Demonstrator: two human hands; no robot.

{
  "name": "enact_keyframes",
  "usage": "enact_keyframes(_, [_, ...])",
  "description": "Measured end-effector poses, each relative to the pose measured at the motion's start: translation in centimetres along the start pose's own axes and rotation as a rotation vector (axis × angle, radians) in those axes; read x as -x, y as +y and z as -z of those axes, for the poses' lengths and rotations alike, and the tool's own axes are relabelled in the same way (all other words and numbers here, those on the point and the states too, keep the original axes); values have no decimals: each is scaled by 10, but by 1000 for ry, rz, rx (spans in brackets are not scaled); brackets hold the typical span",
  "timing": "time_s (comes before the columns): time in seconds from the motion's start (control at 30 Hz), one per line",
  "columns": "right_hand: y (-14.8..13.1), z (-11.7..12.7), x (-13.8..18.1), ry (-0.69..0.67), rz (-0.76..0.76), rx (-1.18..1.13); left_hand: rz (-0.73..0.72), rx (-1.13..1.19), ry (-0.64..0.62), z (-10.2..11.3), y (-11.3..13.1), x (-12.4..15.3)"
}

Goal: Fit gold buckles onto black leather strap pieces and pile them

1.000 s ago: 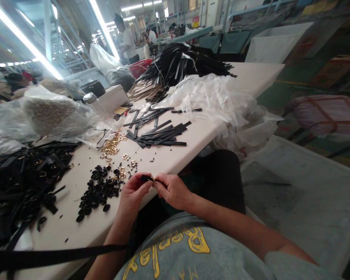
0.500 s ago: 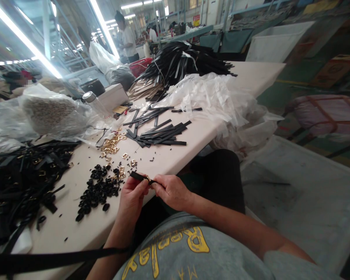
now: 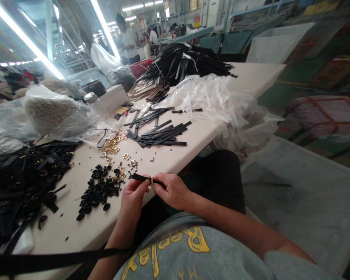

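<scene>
The left hand (image 3: 134, 194) and right hand (image 3: 175, 191) pinch a black strap (image 3: 139, 177) between thumbs and fingers, its end jutting beyond the left fingertips, a gold buckle (image 3: 152, 180) on it between both grips.

Clear lidded jar (image 3: 95, 104), red basket (image 3: 141, 68), bright tube lights (image 3: 26, 39)

Bare left hand (image 3: 133, 196) in a pinching grip, bare right hand (image 3: 175, 190) just beside it, also pinching, bare left forearm (image 3: 119, 232) set at a steep slant, bare right forearm (image 3: 235, 221) at a flatter slant.
</scene>
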State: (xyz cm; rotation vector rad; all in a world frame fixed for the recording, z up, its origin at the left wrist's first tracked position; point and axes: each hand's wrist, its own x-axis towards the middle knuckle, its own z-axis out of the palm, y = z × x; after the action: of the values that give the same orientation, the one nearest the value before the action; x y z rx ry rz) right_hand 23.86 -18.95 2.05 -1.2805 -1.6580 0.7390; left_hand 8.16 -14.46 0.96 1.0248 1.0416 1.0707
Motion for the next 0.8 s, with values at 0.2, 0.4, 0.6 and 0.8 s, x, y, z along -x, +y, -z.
enact_keyframes(0.2, [1,3,-2,-7,0,-59,-90,-20,51,-4,0,0])
enact_keyframes(0.4, [1,3,-1,55,-2,-61,-281,-204,69,-7,5,10])
enact_keyframes(0.6, [0,8,-2,77,-18,-111,-464,-245,-74,-3,14,20])
enact_keyframes(0.8, [1,13,-2,-22,18,-161,-164,-165,-258,8,20,6])
